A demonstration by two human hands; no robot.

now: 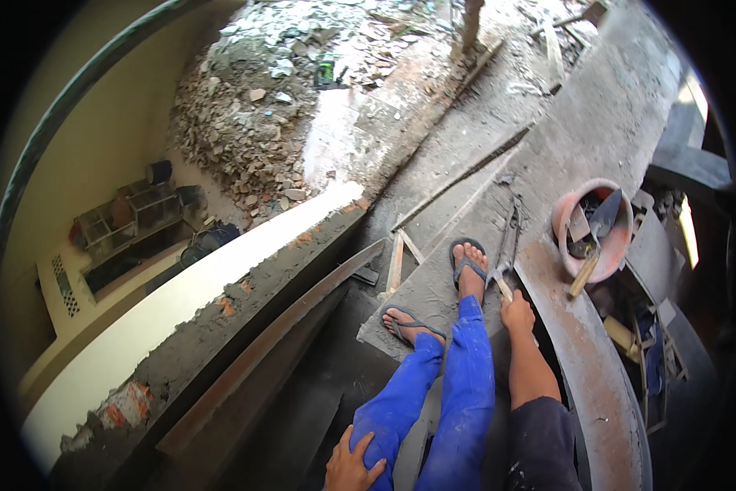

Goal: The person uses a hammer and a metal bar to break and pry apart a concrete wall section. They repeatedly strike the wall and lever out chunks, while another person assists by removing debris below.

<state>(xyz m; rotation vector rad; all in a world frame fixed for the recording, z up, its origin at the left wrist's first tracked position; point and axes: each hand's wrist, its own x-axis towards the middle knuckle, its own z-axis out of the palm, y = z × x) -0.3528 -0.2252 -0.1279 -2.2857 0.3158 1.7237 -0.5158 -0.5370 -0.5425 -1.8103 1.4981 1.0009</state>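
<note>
My right hand [518, 313] is closed around the wooden handle of a trowel [502, 274], low beside my right sandal [467, 262]. Just beyond the trowel a pair of long metal tongs or cutters [512, 230] lies on the dusty concrete slab. With fingers spread, my left hand [351, 463] rests on the blue trouser leg [385, 408] near the knee. To the right stands a pinkish bucket [562, 216] that contains a second trowel [605, 216] with a wooden handle, leaning over the rim, and other small tools that are hard to tell apart.
On the left runs a mortar-topped brick wall [220, 313], with a drop to a lower yard behind it. A rubble heap [245, 135] lies there. Wooden planks [466, 175] cross the slab ahead. A curved, rusty metal sheet or beam [595, 356] borders a gap at the right.
</note>
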